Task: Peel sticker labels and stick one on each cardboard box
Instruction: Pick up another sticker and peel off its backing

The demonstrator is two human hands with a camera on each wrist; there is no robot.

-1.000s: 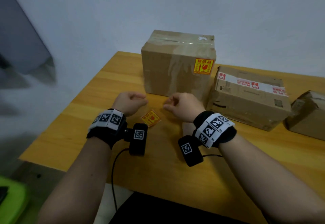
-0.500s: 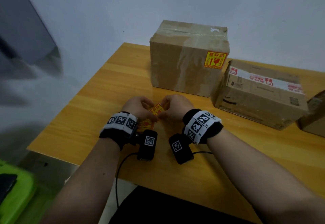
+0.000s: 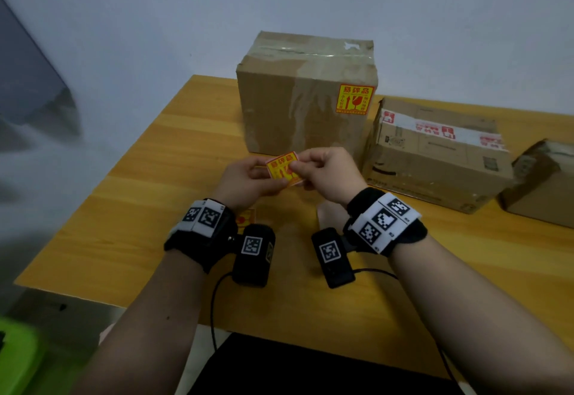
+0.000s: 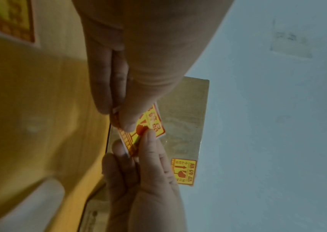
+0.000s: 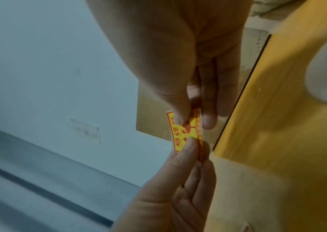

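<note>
A yellow and red sticker label (image 3: 284,168) on its white backing is held above the table, in front of the tall cardboard box (image 3: 295,99). My left hand (image 3: 269,179) pinches its left side and my right hand (image 3: 300,171) pinches its right side. In the left wrist view the thumb and fingers pinch the label (image 4: 150,122); the right wrist view shows the label (image 5: 185,130) bent between both hands. The tall box carries a stuck label (image 3: 355,98). A flatter box (image 3: 435,158) lies to its right, and a third box (image 3: 543,183) sits at the frame's right edge.
Another label (image 3: 247,217) lies on the wooden table (image 3: 139,224), half hidden by my left wrist. A white paper scrap (image 3: 323,211) lies below my right hand. A green bin (image 3: 15,354) stands on the floor at lower left. The wall is just behind the boxes.
A second ago the label lay on the table between my fists. Both hands closed in, took hold of it and lifted it; now it is held up between them.
</note>
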